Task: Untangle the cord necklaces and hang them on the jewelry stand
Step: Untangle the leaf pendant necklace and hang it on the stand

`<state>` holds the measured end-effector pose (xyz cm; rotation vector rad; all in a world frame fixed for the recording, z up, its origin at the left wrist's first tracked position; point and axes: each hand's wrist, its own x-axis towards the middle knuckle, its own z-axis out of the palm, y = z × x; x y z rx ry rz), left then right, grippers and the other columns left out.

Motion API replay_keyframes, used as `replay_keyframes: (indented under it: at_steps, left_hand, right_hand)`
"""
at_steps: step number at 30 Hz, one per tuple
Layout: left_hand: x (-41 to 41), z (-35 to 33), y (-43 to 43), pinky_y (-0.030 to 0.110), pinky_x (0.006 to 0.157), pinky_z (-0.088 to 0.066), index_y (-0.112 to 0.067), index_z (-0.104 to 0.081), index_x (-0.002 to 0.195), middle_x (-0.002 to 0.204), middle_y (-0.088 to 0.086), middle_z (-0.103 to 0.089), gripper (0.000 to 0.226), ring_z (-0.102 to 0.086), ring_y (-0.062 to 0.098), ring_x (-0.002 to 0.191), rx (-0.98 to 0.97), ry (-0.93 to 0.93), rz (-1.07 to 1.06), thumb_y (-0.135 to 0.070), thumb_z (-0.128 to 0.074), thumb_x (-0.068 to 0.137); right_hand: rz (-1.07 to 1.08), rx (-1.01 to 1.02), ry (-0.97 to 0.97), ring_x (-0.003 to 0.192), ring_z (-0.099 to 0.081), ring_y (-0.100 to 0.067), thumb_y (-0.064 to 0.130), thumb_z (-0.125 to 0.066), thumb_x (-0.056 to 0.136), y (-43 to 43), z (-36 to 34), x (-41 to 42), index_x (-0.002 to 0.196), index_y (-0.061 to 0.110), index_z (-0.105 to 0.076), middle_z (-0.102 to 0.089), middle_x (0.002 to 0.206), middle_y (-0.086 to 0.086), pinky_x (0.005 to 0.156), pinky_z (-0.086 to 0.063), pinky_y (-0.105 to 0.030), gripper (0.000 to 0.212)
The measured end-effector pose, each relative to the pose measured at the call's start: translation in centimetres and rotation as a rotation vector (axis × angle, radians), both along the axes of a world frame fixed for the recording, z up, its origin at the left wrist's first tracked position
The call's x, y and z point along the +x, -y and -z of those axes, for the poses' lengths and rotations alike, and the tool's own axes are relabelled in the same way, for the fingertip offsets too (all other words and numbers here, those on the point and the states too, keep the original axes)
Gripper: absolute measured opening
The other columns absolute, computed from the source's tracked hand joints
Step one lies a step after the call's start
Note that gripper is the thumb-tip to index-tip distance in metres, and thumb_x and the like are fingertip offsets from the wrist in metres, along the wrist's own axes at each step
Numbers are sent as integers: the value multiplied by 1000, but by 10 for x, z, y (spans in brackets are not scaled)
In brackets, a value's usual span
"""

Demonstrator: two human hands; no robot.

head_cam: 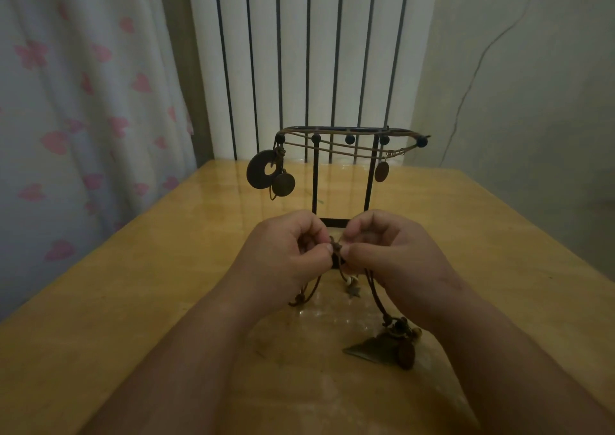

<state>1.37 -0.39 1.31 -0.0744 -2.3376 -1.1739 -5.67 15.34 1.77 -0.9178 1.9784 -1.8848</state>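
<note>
While both hands work close together above a wooden table (133, 284), the left hand (283, 258) and right hand (392, 254) pinch a knotted tangle of brown cord necklaces (336, 251) between curled fingertips. Cords trail down to a dark metal pendant (376, 351) lying on the tabletop. Behind, a black jewelry stand (346, 174) carries a ring-shaped pendant (261, 171) and hung cords.

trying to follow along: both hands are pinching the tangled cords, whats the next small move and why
Probably tease the knot apart: the left hand and right hand both pinch it, and its cords trail down to the pendant on the table, so they cannot hang on the jewelry stand yet.
</note>
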Motion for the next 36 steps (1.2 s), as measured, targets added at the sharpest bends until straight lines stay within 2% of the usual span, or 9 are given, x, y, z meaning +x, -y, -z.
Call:
replay_keyframes:
  at_steps: [3,6,9,15,24,29,36]
  left_hand:
    - [-2,1,-1,15,49,-37,-27,-57,74,61,-9,-51,18,-45,2,57,-55,18,5,-13,-60,86]
    - [-4,2,-1,15,51,-36,-27,-54,75,65,-8,-50,17,-44,3,59,-104,42,1,-15,-57,87]
    - [-4,3,0,16,52,-37,-28,-52,75,64,-8,-49,20,-44,3,58,-127,66,12,-15,-57,89]
    - [-5,5,1,15,53,-37,-26,-52,77,66,-7,-51,18,-44,2,60,-196,138,34,-15,-55,91]
    - [-4,6,1,19,55,-33,-28,-51,78,69,-8,-51,17,-44,3,62,-228,186,63,-17,-54,91]
    - [-2,3,0,22,52,-36,-28,-54,79,69,-6,-54,16,-45,3,59,-191,193,88,-17,-56,90]
    - [-1,1,2,15,49,-38,-29,-58,79,67,-7,-56,15,-48,1,57,-176,181,79,-17,-60,88]
  right_hand:
    - [24,47,-75,76,-68,-18,2,-68,83,-2,0,1,89,11,-70,-70,83,-11,71,-58,-27,11]
    - [62,149,-223,78,-68,-13,13,-68,84,-4,-1,1,87,19,-73,-72,81,0,74,-59,-29,9]
    - [99,234,-331,79,-68,-10,22,-65,85,-4,-2,1,86,26,-73,-72,82,5,76,-59,-34,9]
    - [130,442,-507,73,-65,-3,24,-67,84,-1,2,-1,84,35,-65,-67,77,11,70,-58,-26,11]
    - [108,584,-636,72,-59,-8,32,-62,82,1,1,-1,80,33,-58,-61,77,9,69,-58,-35,5]
    - [82,578,-624,67,-54,-9,39,-56,75,2,0,1,77,30,-56,-58,74,8,63,-52,-31,9]
    - [70,546,-611,66,-53,-9,38,-56,76,1,1,1,77,30,-55,-58,74,7,61,-48,-28,9]
